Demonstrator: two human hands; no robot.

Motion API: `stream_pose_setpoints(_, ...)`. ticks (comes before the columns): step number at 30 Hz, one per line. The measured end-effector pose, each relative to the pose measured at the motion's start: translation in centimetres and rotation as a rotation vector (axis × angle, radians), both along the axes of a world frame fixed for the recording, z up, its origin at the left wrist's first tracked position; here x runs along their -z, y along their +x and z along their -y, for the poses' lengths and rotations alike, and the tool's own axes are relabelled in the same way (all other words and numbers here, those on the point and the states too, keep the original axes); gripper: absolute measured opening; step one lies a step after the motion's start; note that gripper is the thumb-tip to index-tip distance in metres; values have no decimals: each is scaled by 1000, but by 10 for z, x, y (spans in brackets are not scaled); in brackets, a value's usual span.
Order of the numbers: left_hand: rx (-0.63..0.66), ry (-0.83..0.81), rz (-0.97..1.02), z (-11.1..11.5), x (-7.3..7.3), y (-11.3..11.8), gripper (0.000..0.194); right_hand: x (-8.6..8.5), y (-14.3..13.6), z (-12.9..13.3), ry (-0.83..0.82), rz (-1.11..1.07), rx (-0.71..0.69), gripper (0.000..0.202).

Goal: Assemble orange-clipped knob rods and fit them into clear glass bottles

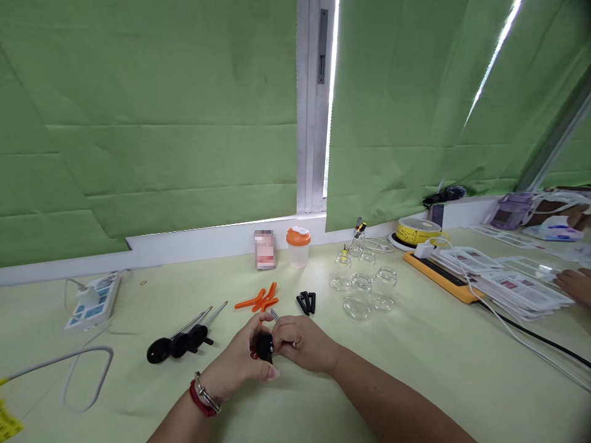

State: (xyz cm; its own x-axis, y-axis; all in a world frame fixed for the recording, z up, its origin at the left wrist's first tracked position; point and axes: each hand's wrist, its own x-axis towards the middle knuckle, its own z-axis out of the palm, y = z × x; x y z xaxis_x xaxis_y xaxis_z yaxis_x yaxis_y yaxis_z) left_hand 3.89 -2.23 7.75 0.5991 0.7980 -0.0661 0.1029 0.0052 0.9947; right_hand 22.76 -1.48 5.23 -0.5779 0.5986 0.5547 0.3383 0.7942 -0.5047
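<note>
In front of me at the table's middle, my left hand (240,357) is closed round a small black part (265,347) with a shiny metal spot on its near side. My right hand (305,344) is pinched against the right side of that part; what its fingertips hold is hidden. A short metal rod (274,314) shows just behind the hands. Past them lie several orange plastic pieces (258,300) and, to their right, several short black handles (306,302). To the left of my left hand rest several black round parts with metal rods (180,344).
Several clear glass jars (362,298) stand right of centre. Behind are an orange-lidded cup (298,247) and a blurred box (265,250). White power strip (95,301) and cable lie left; orange power strip (441,277), yellow tin (418,232), stacked cards (521,289) and another person's hand (575,284) right.
</note>
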Motion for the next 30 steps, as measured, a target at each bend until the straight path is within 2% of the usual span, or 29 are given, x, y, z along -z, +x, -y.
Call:
stream_pose_setpoints(4,11,-13,28,-1,1,-1,76,-4,0,2,10,-1,-1,13)
stream_pose_setpoints(11,19,2,13,0,2,-1,76,-2,0,2,-1,0,7,7)
stream_pose_setpoints(15,31,-1,29,-1,3,-1,75,-1,0,1,0,-10,5,12)
stream_pose_setpoints(30,34,-8,22,-1,2,0,72,0,0,1,13,15,5,11)
